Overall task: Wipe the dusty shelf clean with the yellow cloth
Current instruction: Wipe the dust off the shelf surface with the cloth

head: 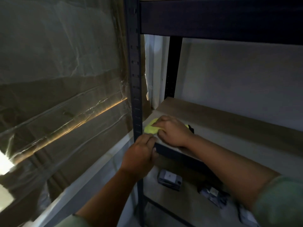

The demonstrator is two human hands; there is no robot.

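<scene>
The yellow cloth (151, 127) lies bunched on the front left corner of the pale wooden shelf (229, 126). My right hand (172, 131) presses down on the cloth, covering its right part. My left hand (141, 154) grips the dark front rail of the shelf (180, 155) right beside the front upright post (136, 79). A small black object (191, 127) pokes out just behind my right hand.
A dark metal shelf beam (221, 17) runs overhead. A plastic-wrapped cardboard box (57, 79) stands close on the left. On the lower shelf lie a grey device (169, 179) and some small dark packets (214, 195). A white wall (246, 79) backs the shelf.
</scene>
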